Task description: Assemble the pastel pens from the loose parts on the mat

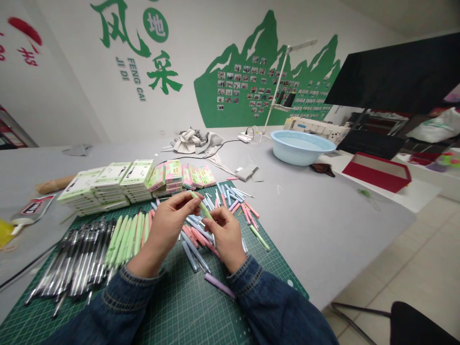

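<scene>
A light green pen is held between my two hands above the cutting mat. My left hand pinches its upper end, and my right hand closes its fingers on the lower end. Below and behind them lies a loose heap of blue, pink and purple pens. Left of my left wrist, several green pens lie in a row beside many clear pens with black parts. A single purple pen rests near my right sleeve.
The green cutting mat covers the near table. Stacks of white-and-green boxes and pink-and-green boxes stand at its back edge. Farther off are grey cloth, a blue basin, a red box and a sewing machine.
</scene>
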`<state>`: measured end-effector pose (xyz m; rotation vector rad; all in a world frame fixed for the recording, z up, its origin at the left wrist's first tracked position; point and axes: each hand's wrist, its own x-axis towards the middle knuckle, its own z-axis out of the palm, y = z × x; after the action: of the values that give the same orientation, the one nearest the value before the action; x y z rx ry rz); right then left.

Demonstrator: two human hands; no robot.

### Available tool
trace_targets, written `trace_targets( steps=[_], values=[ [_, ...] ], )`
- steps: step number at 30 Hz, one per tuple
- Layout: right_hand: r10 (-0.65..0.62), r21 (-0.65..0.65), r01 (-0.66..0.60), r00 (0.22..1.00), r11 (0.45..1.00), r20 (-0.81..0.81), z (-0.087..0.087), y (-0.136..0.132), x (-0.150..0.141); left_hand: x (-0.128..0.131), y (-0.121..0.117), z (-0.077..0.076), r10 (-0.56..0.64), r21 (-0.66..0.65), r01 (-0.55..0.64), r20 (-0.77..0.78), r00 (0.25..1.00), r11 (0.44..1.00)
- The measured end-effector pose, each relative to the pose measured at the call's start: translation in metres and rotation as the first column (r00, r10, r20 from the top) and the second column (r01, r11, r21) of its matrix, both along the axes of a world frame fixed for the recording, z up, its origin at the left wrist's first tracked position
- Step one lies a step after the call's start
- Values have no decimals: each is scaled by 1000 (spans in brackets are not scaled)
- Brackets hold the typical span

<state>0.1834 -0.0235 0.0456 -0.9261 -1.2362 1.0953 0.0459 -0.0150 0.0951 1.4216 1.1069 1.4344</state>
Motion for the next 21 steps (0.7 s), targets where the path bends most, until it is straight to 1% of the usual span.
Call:
trace_targets(
  steps=[5,8,11,13,14,15,16,18,19,21],
  values=[
    [18,1,-18,1000,1000,10,3,-2,0,-5,0,-2,-19,14,20,-32,999,1000],
    [37,7,-38,999,999,17,5,-4,0,-10,0,-2,-60,17,62,-66,996,998],
    [60,18,-62,995,998,80,9,-6,0,-17,1,-3,-105,6,106,-100,989,994],
    [113,-2,-113,991,994,71,9,-6,0,-22,2,-6,-120,-4,121,-97,988,993],
    [165,-28,-164,986,986,27,9,-5,-1,-24,3,-8,-126,-7,126,-89,988,992],
    [232,-63,-235,972,970,-46,8,-4,-2,-25,3,-10,-132,-10,132,-81,988,991],
    [304,-98,-318,943,943,-138,7,-4,-2,-27,4,-11,-140,-13,139,-72,988,990],
    [419,-135,-478,851,868,-317,4,-3,-4,-29,4,-14,-162,-22,161,-57,985,987],
    [454,-138,-534,807,834,-377,3,-3,-4,-30,4,-14,-173,-28,172,-51,984,985],
    [500,-138,-601,753,787,-427,1,-3,-5,-32,4,-12,-192,-43,190,-40,981,981]
  ],
)
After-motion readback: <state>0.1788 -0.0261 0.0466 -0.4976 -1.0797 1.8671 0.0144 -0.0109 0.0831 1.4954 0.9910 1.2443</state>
